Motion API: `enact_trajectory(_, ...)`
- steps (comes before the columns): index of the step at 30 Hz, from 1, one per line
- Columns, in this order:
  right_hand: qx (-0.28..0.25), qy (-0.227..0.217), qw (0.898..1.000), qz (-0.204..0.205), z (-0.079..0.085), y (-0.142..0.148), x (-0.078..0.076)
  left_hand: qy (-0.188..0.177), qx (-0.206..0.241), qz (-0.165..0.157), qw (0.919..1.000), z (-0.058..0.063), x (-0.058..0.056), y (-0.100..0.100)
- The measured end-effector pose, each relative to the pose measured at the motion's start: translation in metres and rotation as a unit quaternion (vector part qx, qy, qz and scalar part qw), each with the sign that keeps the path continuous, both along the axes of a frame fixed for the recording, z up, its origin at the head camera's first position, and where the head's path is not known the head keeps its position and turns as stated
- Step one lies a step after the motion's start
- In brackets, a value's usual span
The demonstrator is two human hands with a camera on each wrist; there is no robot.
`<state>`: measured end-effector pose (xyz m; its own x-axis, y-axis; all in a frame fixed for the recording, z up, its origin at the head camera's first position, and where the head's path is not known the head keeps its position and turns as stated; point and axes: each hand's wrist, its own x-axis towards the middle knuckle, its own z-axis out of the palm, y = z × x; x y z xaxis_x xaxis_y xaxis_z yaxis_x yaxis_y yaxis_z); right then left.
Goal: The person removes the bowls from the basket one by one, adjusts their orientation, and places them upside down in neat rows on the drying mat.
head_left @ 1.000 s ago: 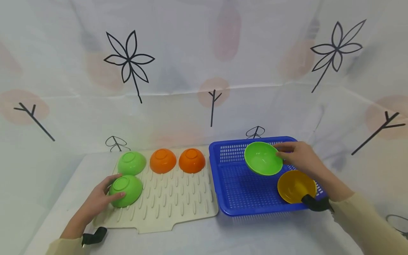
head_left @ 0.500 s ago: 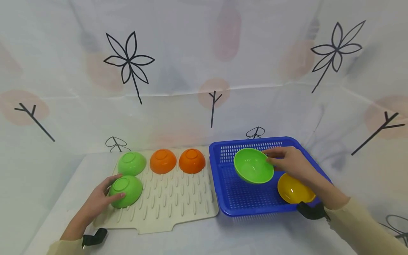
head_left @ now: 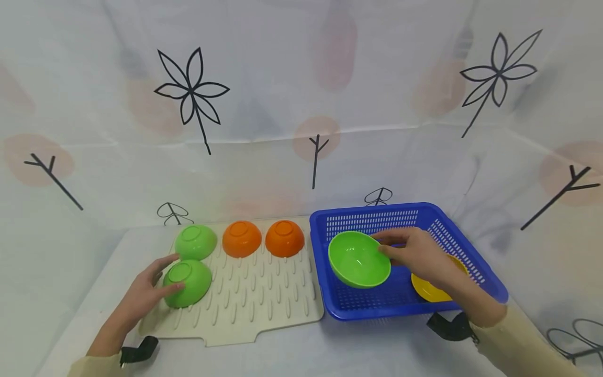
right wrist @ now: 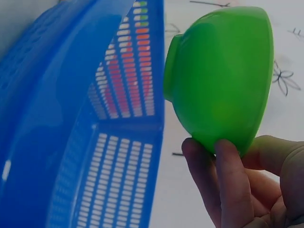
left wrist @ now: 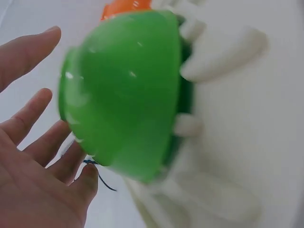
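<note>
Right hand [head_left: 418, 255] pinches a green bowl [head_left: 359, 261] by its rim, likely for purchase; left hand [head_left: 146, 289], loose, flanks an upturned bowl [head_left: 194, 285].

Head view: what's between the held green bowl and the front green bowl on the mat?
Between the held green bowl and the front green bowl, the head view shows the blue basket's left side, then a bowl-free stretch of ridged mat.

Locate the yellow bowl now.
In the head view, the yellow bowl sits in the near-right part of the blue basket, partly hidden by the right wrist.
</note>
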<state>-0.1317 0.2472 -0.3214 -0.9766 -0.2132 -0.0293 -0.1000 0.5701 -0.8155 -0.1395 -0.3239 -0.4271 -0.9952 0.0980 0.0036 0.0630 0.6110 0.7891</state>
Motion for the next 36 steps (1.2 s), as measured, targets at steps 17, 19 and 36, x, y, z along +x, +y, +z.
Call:
enact_trajectory(17,-0.037,-0.011,0.999,0.001,-0.004,-0.040,0.009,0.113,0.039,-0.111,0.9866,0.037,0.012,0.084)
enact_trajectory(19,-0.047,-0.007,0.999,0.007,-0.005,-0.043,0.008,0.118,0.057,-0.129,0.9830,0.040,0.015,0.099)
enact_trajectory(36,-0.075,-0.002,0.997,0.016,-0.019,-0.074,0.006,0.083,0.194,-0.227,0.9509,0.038,0.029,0.191)
